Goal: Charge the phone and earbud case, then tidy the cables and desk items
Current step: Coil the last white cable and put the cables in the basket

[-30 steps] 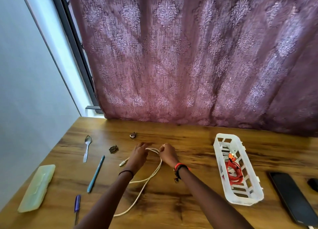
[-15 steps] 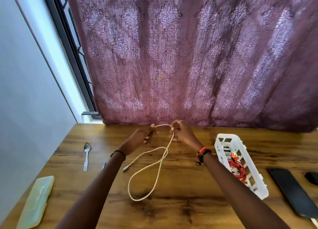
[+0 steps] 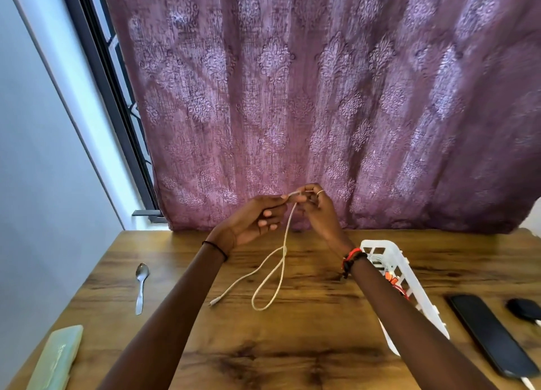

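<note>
While both hands are raised above the wooden desk (image 3: 292,345), up and to the left of the white basket (image 3: 409,275), they meet at the top of a white cable (image 3: 281,269). The left hand (image 3: 251,219) pinches it between thumb and forefinger with the other fingers loosely curled under, and the right hand (image 3: 317,211), a ring on one finger, pinches the same short stretch just beside it. From that shared grip the cable hangs down left of the basket, crosses itself and forms a long loop whose bottom lies on the desk; its free plug end (image 3: 213,302) rests on the wood left of the loop. The right forearm passes in front of the basket's left wall, hiding part of it, and an orange cable (image 3: 393,281) shows inside. To the basket's right lies a dark phone (image 3: 491,334), face up, with a white plug at its near end, and farther right a dark earbud case (image 3: 524,307) at the frame edge. Well to the basket's left lies a spoon (image 3: 141,284), and farther left and nearer the person, a pale green case (image 3: 55,357).
</note>
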`<control>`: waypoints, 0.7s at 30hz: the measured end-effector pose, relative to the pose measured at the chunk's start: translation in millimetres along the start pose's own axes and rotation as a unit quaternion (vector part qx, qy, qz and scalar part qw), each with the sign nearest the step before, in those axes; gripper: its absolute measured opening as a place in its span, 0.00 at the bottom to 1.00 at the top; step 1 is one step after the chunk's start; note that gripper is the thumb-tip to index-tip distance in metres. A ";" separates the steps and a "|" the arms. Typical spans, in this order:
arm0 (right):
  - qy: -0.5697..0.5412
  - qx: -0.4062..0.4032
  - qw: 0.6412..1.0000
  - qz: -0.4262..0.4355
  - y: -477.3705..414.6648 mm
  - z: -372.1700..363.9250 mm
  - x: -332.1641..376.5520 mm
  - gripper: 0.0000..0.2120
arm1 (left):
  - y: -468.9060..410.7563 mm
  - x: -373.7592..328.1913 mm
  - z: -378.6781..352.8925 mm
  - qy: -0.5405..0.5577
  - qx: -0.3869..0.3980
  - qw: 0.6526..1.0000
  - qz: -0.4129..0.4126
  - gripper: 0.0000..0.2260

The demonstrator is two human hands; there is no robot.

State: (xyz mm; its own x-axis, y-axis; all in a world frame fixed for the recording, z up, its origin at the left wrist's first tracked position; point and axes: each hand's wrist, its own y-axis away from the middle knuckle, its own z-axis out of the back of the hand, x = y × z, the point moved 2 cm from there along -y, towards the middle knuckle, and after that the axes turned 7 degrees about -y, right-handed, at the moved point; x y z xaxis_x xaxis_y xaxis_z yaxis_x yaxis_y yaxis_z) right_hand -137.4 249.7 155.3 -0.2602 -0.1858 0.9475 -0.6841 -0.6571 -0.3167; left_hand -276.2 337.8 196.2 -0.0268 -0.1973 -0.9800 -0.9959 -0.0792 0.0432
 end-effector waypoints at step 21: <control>0.034 0.011 0.999 -0.024 10.9 17.9 -1.8 0.12 | -56.6 -47.5 -25.6 0.176 -0.103 0.969 -0.137 0.14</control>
State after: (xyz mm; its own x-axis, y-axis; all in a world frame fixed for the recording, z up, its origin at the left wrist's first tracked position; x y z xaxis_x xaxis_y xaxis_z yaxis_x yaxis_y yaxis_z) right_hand -132.2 229.7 151.0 -0.2739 -0.1030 0.9562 -0.6822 -0.6801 -0.2686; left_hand -216.4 326.7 245.2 0.3025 -0.4590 -0.8353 -0.9223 -0.3621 -0.1350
